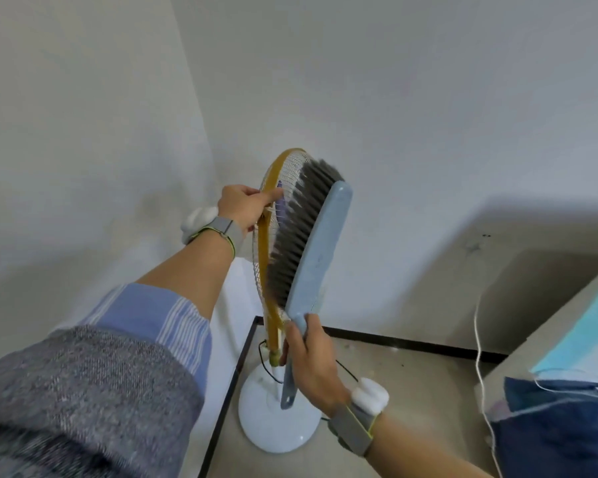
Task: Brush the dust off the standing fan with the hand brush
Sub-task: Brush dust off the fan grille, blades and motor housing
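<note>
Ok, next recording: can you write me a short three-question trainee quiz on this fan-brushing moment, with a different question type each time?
1. True or false: the hand brush's bristles lie against the standing fan's wire guard.
2. Which hand holds the brush handle? A) left B) right C) both
3. Fill in: the left hand holds the fan's guard by its yellow ____.

Key: 1 true. 2 B, the right hand. 3 rim.
</note>
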### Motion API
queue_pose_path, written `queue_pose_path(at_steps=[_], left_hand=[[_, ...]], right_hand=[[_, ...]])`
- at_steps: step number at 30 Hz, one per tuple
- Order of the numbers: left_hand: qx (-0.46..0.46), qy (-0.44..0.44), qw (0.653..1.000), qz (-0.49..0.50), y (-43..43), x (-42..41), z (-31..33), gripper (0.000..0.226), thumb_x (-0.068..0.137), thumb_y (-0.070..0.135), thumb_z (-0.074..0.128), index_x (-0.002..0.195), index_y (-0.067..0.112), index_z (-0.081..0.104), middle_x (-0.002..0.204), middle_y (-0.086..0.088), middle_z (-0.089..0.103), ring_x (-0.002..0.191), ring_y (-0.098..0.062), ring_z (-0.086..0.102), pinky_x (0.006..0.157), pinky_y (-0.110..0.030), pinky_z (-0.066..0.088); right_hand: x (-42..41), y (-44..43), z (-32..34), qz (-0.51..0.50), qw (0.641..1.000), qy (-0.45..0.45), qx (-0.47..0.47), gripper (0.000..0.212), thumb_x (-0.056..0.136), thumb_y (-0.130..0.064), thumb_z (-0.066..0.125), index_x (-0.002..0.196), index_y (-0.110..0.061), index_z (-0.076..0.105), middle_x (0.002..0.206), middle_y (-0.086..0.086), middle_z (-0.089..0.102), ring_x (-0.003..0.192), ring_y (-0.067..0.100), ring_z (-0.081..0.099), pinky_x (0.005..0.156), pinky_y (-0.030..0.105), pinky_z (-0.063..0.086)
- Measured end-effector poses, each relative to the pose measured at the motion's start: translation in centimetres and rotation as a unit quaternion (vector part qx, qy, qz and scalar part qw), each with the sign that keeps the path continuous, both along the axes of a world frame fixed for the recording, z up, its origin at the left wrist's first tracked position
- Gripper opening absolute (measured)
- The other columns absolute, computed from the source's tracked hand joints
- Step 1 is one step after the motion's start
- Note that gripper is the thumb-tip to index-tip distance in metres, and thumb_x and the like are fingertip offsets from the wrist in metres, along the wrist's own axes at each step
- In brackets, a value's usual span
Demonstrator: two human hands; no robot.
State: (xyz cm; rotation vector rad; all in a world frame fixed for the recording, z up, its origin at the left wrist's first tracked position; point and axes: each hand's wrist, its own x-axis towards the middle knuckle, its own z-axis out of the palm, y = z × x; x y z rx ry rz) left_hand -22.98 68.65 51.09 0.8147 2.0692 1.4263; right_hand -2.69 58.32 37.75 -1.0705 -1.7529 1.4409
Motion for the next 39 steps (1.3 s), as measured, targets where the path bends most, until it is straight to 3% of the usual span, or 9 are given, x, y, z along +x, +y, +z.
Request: queue_pose_path(at_steps=[6, 12, 15, 23, 27, 30, 32, 35, 39], left_hand=[[-0.004, 0.028, 1.0, -0.001, -0.9, 0.1, -0.3, 0.04, 0.072, 0.056, 0.077, 0.087, 0.021, 0.065, 0.088, 0.0, 0.072, 0.083, -0.021, 0.067, 0.077, -0.037, 0.058], [0.0, 0.047, 0.998, 0.034, -2.0, -1.0, -0.7, 0.044, 0.073, 0.057, 0.076, 0.093, 0.018, 0.07, 0.092, -0.003, 0.073, 0.084, -0.024, 0.068, 0.081, -0.038, 0.058], [-0.007, 0.061, 0.997, 0.048, -2.6, -1.9, -1.2, 0.046, 0.076, 0.058, 0.071, 0.098, 0.018, 0.07, 0.098, -0.003, 0.073, 0.091, -0.027, 0.068, 0.089, -0.043, 0.056], [-0.004, 0.074, 0.996, 0.05, -2.3, -1.8, -1.2, 0.048, 0.087, 0.051, 0.063, 0.116, 0.013, 0.063, 0.112, -0.007, 0.068, 0.102, -0.028, 0.063, 0.088, -0.037, 0.052], [-0.009, 0.07, 0.996, 0.051, -2.3, -1.9, -1.2, 0.047, 0.087, 0.052, 0.062, 0.114, 0.015, 0.062, 0.111, -0.006, 0.068, 0.102, -0.028, 0.064, 0.088, -0.038, 0.053], [-0.008, 0.064, 0.996, 0.06, -2.4, -2.0, -1.1, 0.046, 0.086, 0.052, 0.064, 0.113, 0.015, 0.063, 0.111, -0.006, 0.068, 0.101, -0.027, 0.064, 0.089, -0.039, 0.053], [-0.008, 0.06, 0.996, 0.066, -2.2, -1.8, -1.1, 0.047, 0.086, 0.053, 0.064, 0.113, 0.015, 0.063, 0.111, -0.005, 0.068, 0.101, -0.027, 0.064, 0.088, -0.038, 0.053], [-0.008, 0.063, 0.996, 0.069, -1.8, -1.5, -1.1, 0.048, 0.085, 0.054, 0.064, 0.113, 0.015, 0.063, 0.113, -0.006, 0.069, 0.102, -0.028, 0.064, 0.092, -0.042, 0.053], [-0.005, 0.063, 0.995, 0.071, -0.7, -1.0, -0.8, 0.05, 0.082, 0.055, 0.068, 0.111, 0.014, 0.063, 0.11, -0.007, 0.069, 0.101, -0.029, 0.066, 0.094, -0.046, 0.053]], right_hand=[[-1.3, 2.3, 0.8, -0.025, 0.995, 0.018, -0.09, 0.027, 0.101, -0.031, 0.045, 0.096, -0.005, 0.051, 0.068, 0.006, 0.057, 0.056, 0.019, 0.059, 0.058, 0.036, 0.054], [-0.9, 8.4, 0.3, -0.156, 0.977, -0.015, -0.144, 0.024, 0.1, -0.027, 0.044, 0.086, -0.009, 0.051, 0.068, 0.007, 0.057, 0.055, 0.025, 0.062, 0.057, 0.038, 0.054], [-0.1, 9.7, 0.9, -0.196, 0.97, 0.016, -0.146, 0.025, 0.1, -0.026, 0.044, 0.096, -0.003, 0.053, 0.069, 0.007, 0.058, 0.053, 0.023, 0.063, 0.051, 0.033, 0.051], [-1.6, 6.3, 2.5, -0.07, 0.969, 0.127, -0.198, 0.018, 0.103, -0.02, 0.043, 0.093, -0.006, 0.049, 0.066, 0.008, 0.052, 0.048, 0.016, 0.054, 0.047, 0.027, 0.05], [-1.8, 7.3, -0.8, -0.032, 0.985, 0.005, -0.167, 0.026, 0.101, -0.025, 0.044, 0.089, -0.004, 0.05, 0.067, 0.011, 0.056, 0.056, 0.027, 0.059, 0.061, 0.048, 0.057], [-0.9, 11.7, -5.3, -0.086, 0.984, -0.122, -0.099, 0.05, 0.083, -0.056, 0.037, 0.089, -0.009, 0.054, 0.083, 0.015, 0.068, 0.075, 0.037, 0.068, 0.075, 0.053, 0.057], [0.0, 13.1, -4.9, -0.122, 0.979, -0.135, -0.088, 0.052, 0.079, -0.06, 0.033, 0.092, -0.013, 0.053, 0.089, 0.015, 0.068, 0.077, 0.035, 0.07, 0.077, 0.051, 0.057], [0.0, 13.1, -2.5, -0.142, 0.982, -0.109, -0.057, 0.034, 0.095, -0.046, 0.04, 0.102, -0.014, 0.049, 0.083, 0.008, 0.067, 0.07, 0.027, 0.07, 0.076, 0.047, 0.056], [-1.1, 13.2, -2.8, -0.092, 0.989, -0.103, -0.048, 0.036, 0.09, -0.049, 0.044, 0.107, -0.017, 0.046, 0.094, 0.012, 0.068, 0.085, 0.034, 0.068, 0.081, 0.052, 0.054]])
